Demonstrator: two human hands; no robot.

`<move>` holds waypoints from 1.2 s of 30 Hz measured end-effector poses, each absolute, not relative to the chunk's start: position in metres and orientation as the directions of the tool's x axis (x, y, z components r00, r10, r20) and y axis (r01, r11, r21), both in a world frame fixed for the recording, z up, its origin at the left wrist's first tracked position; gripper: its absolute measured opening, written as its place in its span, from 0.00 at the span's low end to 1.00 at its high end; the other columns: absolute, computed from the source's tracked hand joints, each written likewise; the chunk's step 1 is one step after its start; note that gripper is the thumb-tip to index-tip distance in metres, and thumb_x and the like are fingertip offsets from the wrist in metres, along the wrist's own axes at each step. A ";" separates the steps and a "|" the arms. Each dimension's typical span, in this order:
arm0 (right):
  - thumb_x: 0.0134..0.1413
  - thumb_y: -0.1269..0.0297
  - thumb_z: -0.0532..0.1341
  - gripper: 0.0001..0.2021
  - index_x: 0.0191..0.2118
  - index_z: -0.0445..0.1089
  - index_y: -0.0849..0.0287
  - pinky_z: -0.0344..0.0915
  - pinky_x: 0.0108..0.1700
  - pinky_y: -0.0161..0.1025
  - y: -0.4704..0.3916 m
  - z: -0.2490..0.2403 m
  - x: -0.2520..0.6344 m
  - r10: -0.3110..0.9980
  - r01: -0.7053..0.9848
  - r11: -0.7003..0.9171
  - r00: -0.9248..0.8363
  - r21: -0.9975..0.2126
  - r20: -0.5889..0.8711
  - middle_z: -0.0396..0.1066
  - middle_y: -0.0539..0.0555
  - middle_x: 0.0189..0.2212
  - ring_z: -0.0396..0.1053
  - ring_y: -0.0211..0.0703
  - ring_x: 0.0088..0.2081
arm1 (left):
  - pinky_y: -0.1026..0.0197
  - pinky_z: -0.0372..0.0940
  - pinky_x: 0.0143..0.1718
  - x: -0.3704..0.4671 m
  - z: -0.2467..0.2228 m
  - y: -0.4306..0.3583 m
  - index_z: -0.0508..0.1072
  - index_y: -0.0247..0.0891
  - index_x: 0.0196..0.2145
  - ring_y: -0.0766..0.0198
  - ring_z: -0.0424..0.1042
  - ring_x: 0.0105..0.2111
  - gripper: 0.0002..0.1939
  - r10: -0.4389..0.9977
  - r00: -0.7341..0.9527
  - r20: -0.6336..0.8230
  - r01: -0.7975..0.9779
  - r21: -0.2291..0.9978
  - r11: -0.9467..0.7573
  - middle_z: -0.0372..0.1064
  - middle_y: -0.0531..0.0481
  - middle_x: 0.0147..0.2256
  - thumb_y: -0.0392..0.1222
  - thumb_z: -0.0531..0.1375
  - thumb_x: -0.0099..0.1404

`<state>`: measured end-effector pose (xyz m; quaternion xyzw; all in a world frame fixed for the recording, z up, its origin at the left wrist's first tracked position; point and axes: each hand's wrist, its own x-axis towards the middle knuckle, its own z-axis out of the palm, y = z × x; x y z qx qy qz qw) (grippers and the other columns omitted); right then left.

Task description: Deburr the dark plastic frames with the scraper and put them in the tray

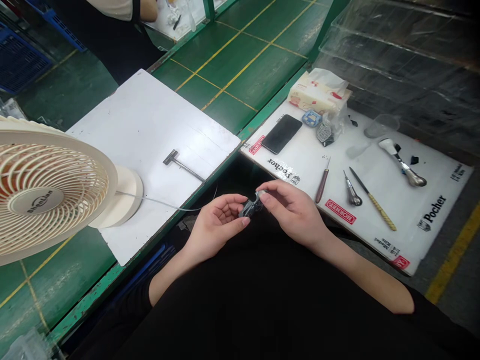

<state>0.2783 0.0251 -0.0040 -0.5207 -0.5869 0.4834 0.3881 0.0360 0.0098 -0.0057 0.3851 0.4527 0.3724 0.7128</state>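
Observation:
Between both hands, in front of my body, is a small dark grey moulded part (250, 207) with a curved notch in its upper edge; its exact kind I cannot make out. My left hand (218, 220) pinches its left end between thumb and fingers. At the other end, my right hand (294, 209) closes thumb and forefinger on its lighter grey tip. On the white board to the right lie a wooden-handled awl (323, 181), a short metal-handled tool (351, 188) and a file with a yellow handle (373, 199).
A desk fan (56, 195) stands left on a white board (157, 120), near a T-shaped metal tool (183, 165). A phone (282, 134), a tissue pack (318, 92) and another metal-handled tool (403, 162) rest on the right board. Someone in dark clothing (108, 40) is at upper left.

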 end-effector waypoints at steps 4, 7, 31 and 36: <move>0.78 0.35 0.70 0.24 0.41 0.83 0.52 0.74 0.40 0.45 0.025 -0.003 0.280 0.987 0.247 -0.044 -0.138 -0.968 -0.080 0.84 0.53 0.36 0.79 0.49 0.37 | 0.60 0.79 0.46 0.034 -0.015 0.011 0.91 0.40 0.54 0.59 0.83 0.44 0.21 0.860 0.335 -0.385 -0.210 0.860 0.466 0.88 0.44 0.47 0.39 0.85 0.64; 0.77 0.32 0.69 0.27 0.38 0.81 0.52 0.72 0.37 0.45 0.025 -0.003 0.280 0.988 0.265 -0.045 -0.128 -0.963 -0.082 0.81 0.52 0.32 0.76 0.48 0.34 | 0.63 0.76 0.40 0.033 -0.021 0.009 0.91 0.41 0.54 0.62 0.81 0.40 0.20 0.878 0.304 -0.370 -0.271 0.850 0.452 0.88 0.44 0.46 0.40 0.84 0.65; 0.76 0.42 0.70 0.19 0.47 0.82 0.54 0.71 0.38 0.43 0.025 -0.010 0.282 0.978 0.261 -0.093 -0.157 -0.961 -0.137 0.80 0.51 0.35 0.75 0.46 0.35 | 0.67 0.79 0.30 0.044 -0.011 0.007 0.83 0.37 0.55 0.62 0.86 0.36 0.21 0.908 0.266 -0.325 -0.304 0.865 0.398 0.84 0.48 0.41 0.40 0.82 0.69; 0.74 0.48 0.71 0.14 0.48 0.80 0.54 0.69 0.35 0.41 0.023 -0.011 0.276 0.977 0.318 -0.075 -0.165 -0.945 -0.133 0.78 0.49 0.34 0.73 0.43 0.32 | 0.66 0.81 0.33 0.047 -0.006 -0.001 0.83 0.38 0.58 0.60 0.87 0.38 0.22 0.917 0.258 -0.305 -0.201 0.911 0.359 0.82 0.50 0.40 0.39 0.81 0.71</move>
